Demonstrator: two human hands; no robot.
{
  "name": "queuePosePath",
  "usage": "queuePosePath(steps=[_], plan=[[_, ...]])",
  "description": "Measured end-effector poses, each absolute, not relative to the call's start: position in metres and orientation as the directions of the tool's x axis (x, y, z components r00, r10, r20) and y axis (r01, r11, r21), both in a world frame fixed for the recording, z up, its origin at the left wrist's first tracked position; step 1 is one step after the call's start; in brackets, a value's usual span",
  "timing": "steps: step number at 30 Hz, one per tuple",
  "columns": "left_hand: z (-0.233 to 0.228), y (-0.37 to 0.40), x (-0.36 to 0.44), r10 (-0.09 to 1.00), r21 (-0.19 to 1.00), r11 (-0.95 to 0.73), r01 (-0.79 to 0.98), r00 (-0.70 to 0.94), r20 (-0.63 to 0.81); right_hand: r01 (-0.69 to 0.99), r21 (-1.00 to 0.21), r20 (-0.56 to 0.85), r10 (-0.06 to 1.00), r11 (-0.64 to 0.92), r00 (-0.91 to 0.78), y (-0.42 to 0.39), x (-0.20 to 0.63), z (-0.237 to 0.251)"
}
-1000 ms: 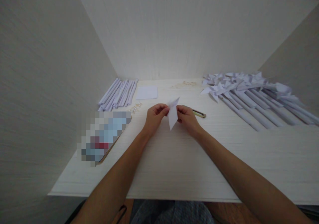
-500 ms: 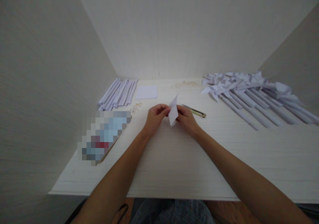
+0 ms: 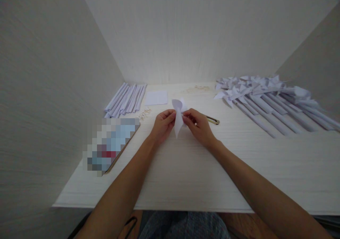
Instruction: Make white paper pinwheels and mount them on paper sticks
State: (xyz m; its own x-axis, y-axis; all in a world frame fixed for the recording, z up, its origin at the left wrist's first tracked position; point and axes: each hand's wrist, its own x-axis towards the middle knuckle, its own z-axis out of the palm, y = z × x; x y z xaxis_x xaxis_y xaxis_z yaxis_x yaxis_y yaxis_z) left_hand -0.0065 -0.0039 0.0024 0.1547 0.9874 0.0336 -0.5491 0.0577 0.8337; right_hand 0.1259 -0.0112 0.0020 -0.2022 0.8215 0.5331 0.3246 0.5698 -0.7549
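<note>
A small piece of white paper (image 3: 178,115) is pinched between my left hand (image 3: 164,124) and my right hand (image 3: 199,125), just above the middle of the pale table (image 3: 191,168). The paper's upper flaps curl outward and its lower tip points down toward the table. Both thumbs and forefingers grip it from opposite sides. A utility knife (image 3: 212,119) lies on the table just behind my right hand, partly hidden by it.
White paper rolls (image 3: 126,99) lie at the back left beside a flat white square sheet (image 3: 156,98). Several paper pinwheels on rolled sticks (image 3: 268,97) lie at the back right. A blurred flat item (image 3: 110,144) sits at the left. Small pale bits (image 3: 145,113) lie near the rolls.
The paper has been turned and reshaped between my fingers; its top now curls open into flaps. Both hands stayed in the same spot.
</note>
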Motion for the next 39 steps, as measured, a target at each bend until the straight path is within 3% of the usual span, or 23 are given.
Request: queuePosePath(steps=[4, 7, 11, 22, 34, 39], plan=[[0.0041, -0.0043, -0.0088, 0.989, 0.834, 0.067, -0.547, 0.149, 0.018, 0.094, -0.853, 0.501, 0.856, 0.513, -0.124, -0.0085, 0.1253, 0.0003], [0.0032, -0.0048, -0.0088, 0.986, 0.843, 0.075, -0.532, 0.167, 0.017, 0.030, -0.880, 0.470, 0.878, 0.474, -0.091, -0.0066, 0.1238, -0.0017], [0.0013, -0.0050, -0.0079, 0.981, 0.850, 0.071, -0.523, 0.189, 0.034, 0.039, -0.892, 0.448, 0.892, 0.451, -0.058, -0.0063, 0.1237, -0.0017], [-0.0012, -0.0062, -0.0047, 0.993, 0.899, 0.027, -0.437, 0.119, 0.028, 0.259, -0.824, 0.503, 0.861, 0.503, -0.072, -0.0045, 0.1280, -0.0036], [-0.0033, -0.0078, -0.0071, 0.987, 0.933, 0.007, -0.359, 0.152, 0.051, 0.112, -0.881, 0.445, 0.886, 0.459, -0.132, -0.0049, 0.1269, -0.0050], [-0.0038, -0.0046, -0.0074, 0.985, 0.896, 0.030, -0.444, 0.165, 0.048, 0.045, -0.894, 0.442, 0.895, 0.445, -0.066, -0.0045, 0.1219, -0.0054]])
